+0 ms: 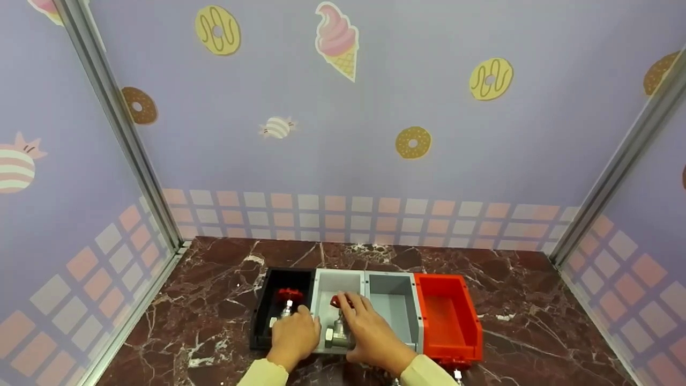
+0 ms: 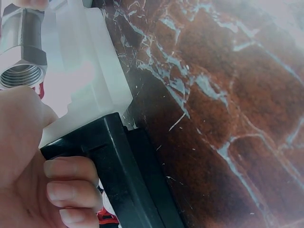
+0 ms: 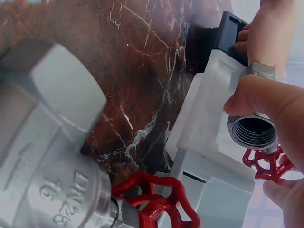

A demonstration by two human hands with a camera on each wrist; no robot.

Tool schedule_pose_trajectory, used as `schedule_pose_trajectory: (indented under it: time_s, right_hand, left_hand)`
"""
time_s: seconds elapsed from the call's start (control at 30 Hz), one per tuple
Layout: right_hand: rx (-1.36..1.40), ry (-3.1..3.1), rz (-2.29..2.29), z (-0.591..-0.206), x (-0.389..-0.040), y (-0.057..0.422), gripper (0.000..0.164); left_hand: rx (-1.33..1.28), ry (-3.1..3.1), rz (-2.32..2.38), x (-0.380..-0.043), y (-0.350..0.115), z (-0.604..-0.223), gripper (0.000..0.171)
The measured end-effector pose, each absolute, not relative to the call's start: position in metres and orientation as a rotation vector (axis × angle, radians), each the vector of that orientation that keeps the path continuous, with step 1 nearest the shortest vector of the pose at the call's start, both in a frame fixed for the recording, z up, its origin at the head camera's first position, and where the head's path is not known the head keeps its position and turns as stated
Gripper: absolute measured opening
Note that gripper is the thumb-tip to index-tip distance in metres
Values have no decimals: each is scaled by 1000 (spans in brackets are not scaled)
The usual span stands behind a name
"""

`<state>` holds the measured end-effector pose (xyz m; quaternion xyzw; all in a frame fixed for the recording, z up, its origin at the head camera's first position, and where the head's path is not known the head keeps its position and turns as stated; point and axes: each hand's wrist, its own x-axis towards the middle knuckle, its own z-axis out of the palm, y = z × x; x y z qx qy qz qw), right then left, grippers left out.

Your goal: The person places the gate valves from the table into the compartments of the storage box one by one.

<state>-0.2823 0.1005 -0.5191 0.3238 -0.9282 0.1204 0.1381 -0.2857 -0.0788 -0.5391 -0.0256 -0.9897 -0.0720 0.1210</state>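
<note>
1. Nearest: on the counter [image 1: 536, 321], a loose metal valve [image 3: 52, 180] stamped DN25, with a red handwheel, looms close in the right wrist view. In the head view, another glimpse of a red handwheel [image 1: 453, 364] sits just in front of the red bin; whether it is the same valve cannot be told.
2. The right hand [image 1: 378, 332] has a closed grip on a valve [image 1: 337, 338], thumb over the metal body, fingers by its red wheel. This valve is within the white bin [image 1: 335, 284]; whether it touches the floor is hidden.
3. The step in hand seems to be setting the valve in or lifting it out; one moment cannot settle which. Either move would call for a steady hold and clearance from the bin walls.
4. The left hand [image 1: 295, 332] has fingers curled over the edge of the black bin [image 1: 289, 274], seemingly bracing it.
5. Inside the black bin is another red-wheeled valve [image 1: 288, 308].
6. Rightward follow grey [image 1: 388, 284] and red [image 1: 439, 300] bins.
7. Farthest: a lilac wall [image 1: 455, 161] printed with sweets.
</note>
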Motion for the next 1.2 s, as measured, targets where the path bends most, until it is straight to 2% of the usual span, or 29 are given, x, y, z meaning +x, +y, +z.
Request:
schedule_pose_trajectory:
  time_s: [0.8,1.2]
  right_hand:
    - [935,-2678,315,-524,-294,96,125]
    - [927,-2686,289,-524,-300,92,120]
  left_hand:
    - [-61,-2903,-228,-289,-80,-542,32]
    - [-60,-2938,-225,-288,-80,-541,32]
